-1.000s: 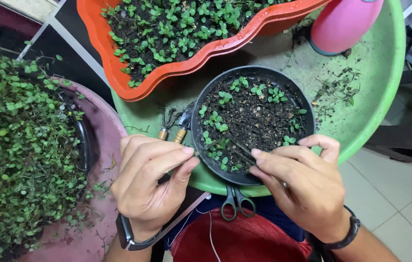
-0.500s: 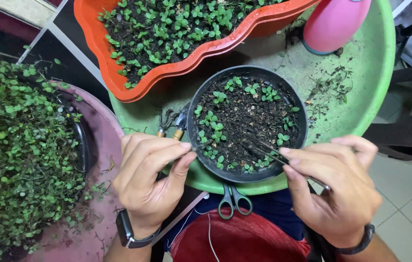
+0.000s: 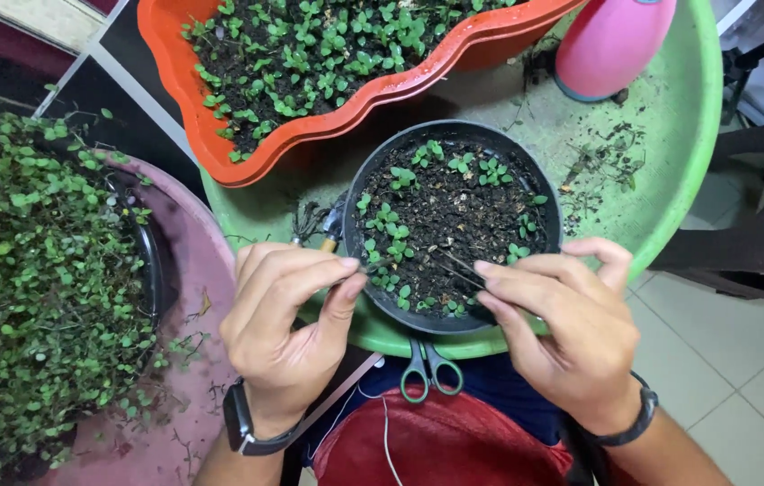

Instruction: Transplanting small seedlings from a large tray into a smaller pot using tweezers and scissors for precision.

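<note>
A round black pot (image 3: 454, 135) of dark soil with small green seedlings (image 3: 388, 219) sits on a green round table (image 3: 670, 162). My left hand (image 3: 287, 328) pinches a tiny seedling cutting at the pot's near left rim. My right hand (image 3: 562, 324) holds thin dark tweezers (image 3: 454, 266) whose tips rest in the soil near the pot's front. Both hands hover over the table's near edge.
An orange wavy-edged planter (image 3: 220, 135) full of seedlings stands behind the pot. A pink watering bottle (image 3: 611, 40) is at the back right. Green-handled scissors (image 3: 431, 364) hang off the near table edge. A leafy plant (image 3: 40, 270) in a pink basin is on the left.
My right hand swung out to the right, then came back, bringing the tweezers' tips into the soil near the pot's front. My left hand rose slightly toward the rim.
</note>
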